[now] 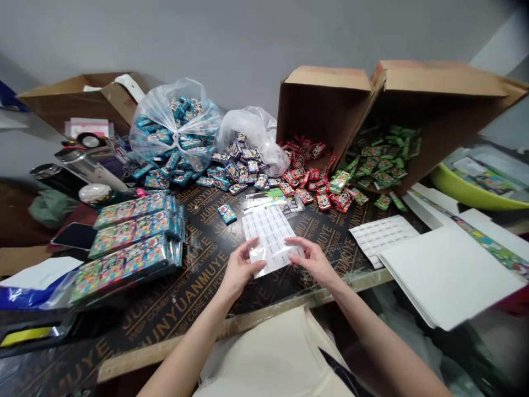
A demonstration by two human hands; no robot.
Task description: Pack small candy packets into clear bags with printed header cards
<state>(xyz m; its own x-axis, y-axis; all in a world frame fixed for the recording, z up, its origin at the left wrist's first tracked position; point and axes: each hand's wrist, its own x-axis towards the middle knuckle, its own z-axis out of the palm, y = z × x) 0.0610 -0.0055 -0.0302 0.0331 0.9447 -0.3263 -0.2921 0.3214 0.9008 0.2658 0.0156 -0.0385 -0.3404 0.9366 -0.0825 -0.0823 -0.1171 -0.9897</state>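
Observation:
Between my two hands I hold a white sheet of printed labels (270, 234) just over the dark table. My left hand (242, 266) pinches its left edge, thumb on top. On the opposite edge, my right hand (313, 259) grips with thumb and fingers. Behind the sheet lie flat clear packets with green print (268, 197), partly covered by it. A single small blue packet (227, 213) rests left of the sheet. To the right, another label sheet (382, 237) lies on the table.
Stacked blue multi-packs (128, 242) stand at left. Behind are a clear bag of blue packets (177, 129), loose purple packets (243, 160), and two tipped cartons (330, 74) with red packets (306, 160) and green packets (384, 157). White cards (450, 270) overhang the front right edge.

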